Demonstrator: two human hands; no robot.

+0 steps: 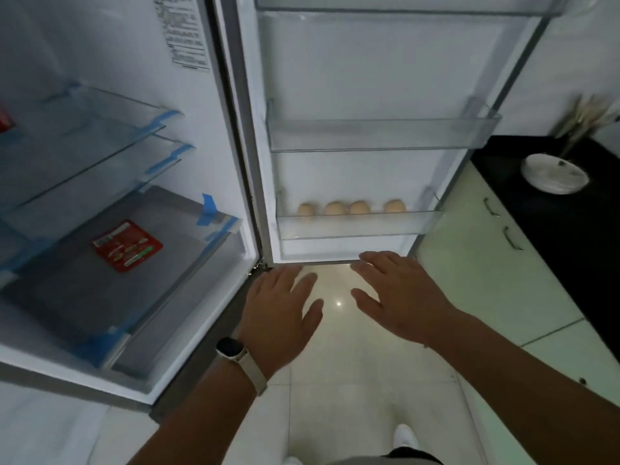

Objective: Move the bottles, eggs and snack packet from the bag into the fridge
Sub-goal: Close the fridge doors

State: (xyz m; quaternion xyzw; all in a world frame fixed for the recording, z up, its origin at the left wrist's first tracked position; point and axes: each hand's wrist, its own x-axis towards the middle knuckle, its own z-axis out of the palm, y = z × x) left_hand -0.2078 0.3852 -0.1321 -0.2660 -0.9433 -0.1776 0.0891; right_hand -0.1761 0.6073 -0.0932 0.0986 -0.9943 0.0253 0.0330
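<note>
Your left hand (280, 312) and right hand (399, 297) hover flat, fingers spread, holding nothing. Four eggs (352, 208) sit in the door shelf (362, 226) just beyond your fingertips. The snack packet (127, 245) lies on the drawer cover (84, 290), left of your left hand.

White plates (554, 174) sit stacked on the black counter (550, 229), beside what may be dried stems (585, 119).

Four eggs (352, 208) in the door bin, one red snack packet (127, 245) — two clear door bins (379, 134) visible below.
</note>
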